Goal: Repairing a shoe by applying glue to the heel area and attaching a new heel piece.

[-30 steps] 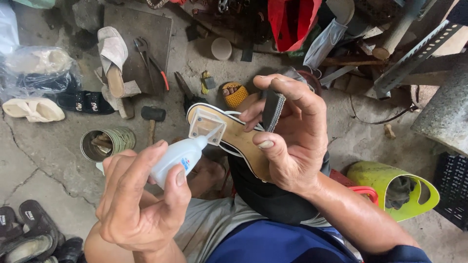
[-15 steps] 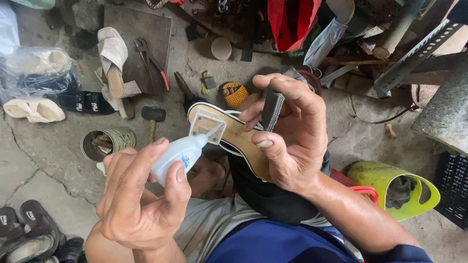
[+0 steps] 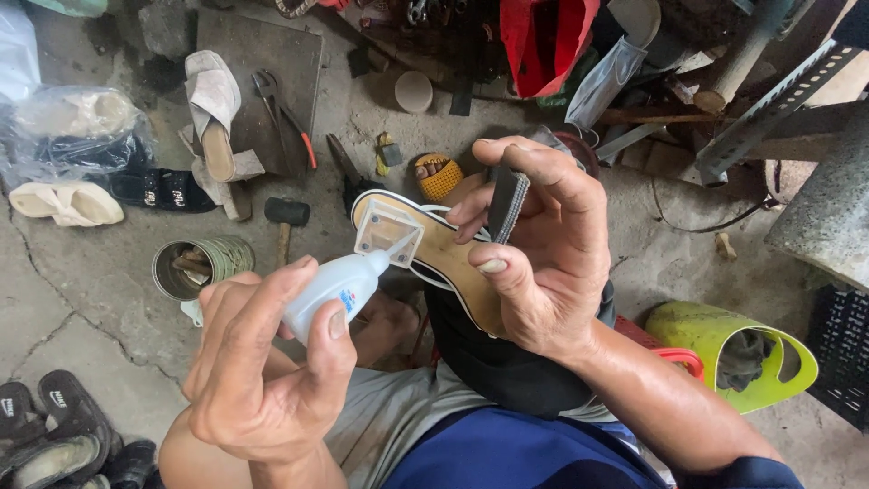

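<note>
Fingers of my left hand (image 3: 262,380) gripped a small white plastic glue bottle (image 3: 333,292); my right hand (image 3: 543,244) gripped a tan-soled sandal (image 3: 444,254) and a dark ridged heel block (image 3: 507,201).

I note a tin can (image 3: 201,265) on the concrete at left centre, a hammer (image 3: 285,217) just beside it. Pliers (image 3: 282,113) lie on a dark slab upper left. Beige wedge sandal (image 3: 215,122) next to them. Lime-green plastic holder (image 3: 724,349) sits lower right.
</note>
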